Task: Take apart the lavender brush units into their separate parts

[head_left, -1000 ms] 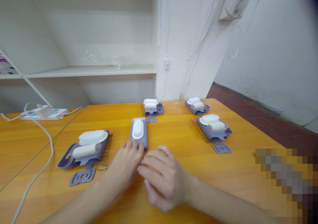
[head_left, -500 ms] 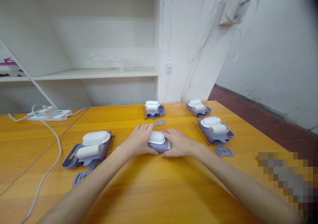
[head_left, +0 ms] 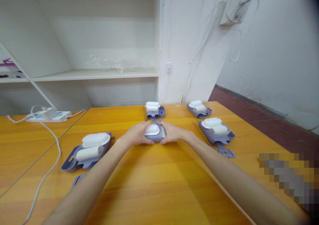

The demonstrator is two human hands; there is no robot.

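In the middle of the table, a small grey-purple plastic box [head_left: 156, 138] has a white bristled brush [head_left: 152, 129] lying bristles up at its top left. At its right end a pale strip shows, too small to name. My left hand [head_left: 139, 134] is curled around the left end of the box, thumb at the front. Around the right end, my right hand [head_left: 171, 132] grips with its thumb in front as well. The fingertips behind the box are hidden. Just beyond it, a flat grey-purple slotted piece [head_left: 157, 121] is partly covered.
Similar grey-purple holders with white parts stand at left [head_left: 93, 152], back middle [head_left: 152, 111], back right [head_left: 199, 108] and right [head_left: 216, 131]. A power strip [head_left: 50, 116] and white cable [head_left: 56, 137] lie at left. Shelving [head_left: 112, 73] rises behind.
Both hands have moved the grey-purple box with its brush away from me and slightly left, closer to the back middle holder. The flat slotted piece is now partly hidden.
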